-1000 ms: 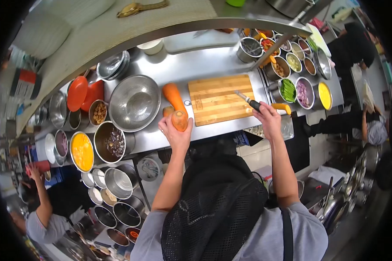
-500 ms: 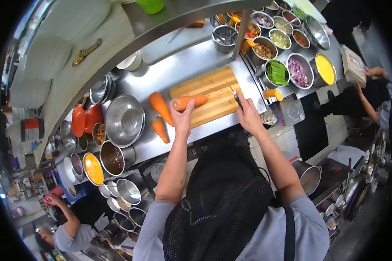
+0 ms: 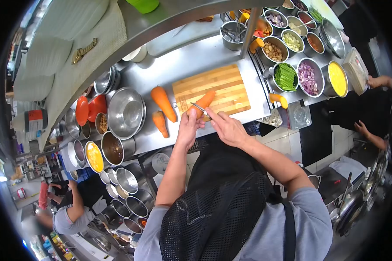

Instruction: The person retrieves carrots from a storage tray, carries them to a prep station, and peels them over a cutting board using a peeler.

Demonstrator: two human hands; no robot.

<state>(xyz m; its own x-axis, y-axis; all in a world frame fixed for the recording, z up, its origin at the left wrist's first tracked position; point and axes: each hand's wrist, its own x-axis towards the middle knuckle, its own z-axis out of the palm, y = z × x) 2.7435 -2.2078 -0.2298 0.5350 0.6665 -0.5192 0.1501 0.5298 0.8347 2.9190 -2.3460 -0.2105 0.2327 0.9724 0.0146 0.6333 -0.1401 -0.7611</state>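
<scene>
A carrot (image 3: 206, 99) is held by its near end in my left hand (image 3: 190, 129), slanting up over the front of the wooden cutting board (image 3: 231, 85). My right hand (image 3: 227, 129) is closed on a peeler (image 3: 199, 108), whose blade lies across the carrot near my left fingers. The peeler's handle is mostly hidden in my palm. Left of the board, a longer carrot (image 3: 162, 102) and a shorter carrot (image 3: 160, 123) lie on the steel counter (image 3: 154, 142).
A steel colander (image 3: 125, 112) stands left of the loose carrots. Pots of green vegetables (image 3: 285, 76), chopped onion (image 3: 308, 78) and yellow liquid (image 3: 336, 78) stand at the right. A metal shelf (image 3: 161, 25) crosses above the counter. One person works at far left, another at far right.
My left hand has turned the carrot from lying sideways to slanting away from me. My right hand has moved left, bringing the peeler onto the carrot. Earlier, two carrots were set down on the counter.
</scene>
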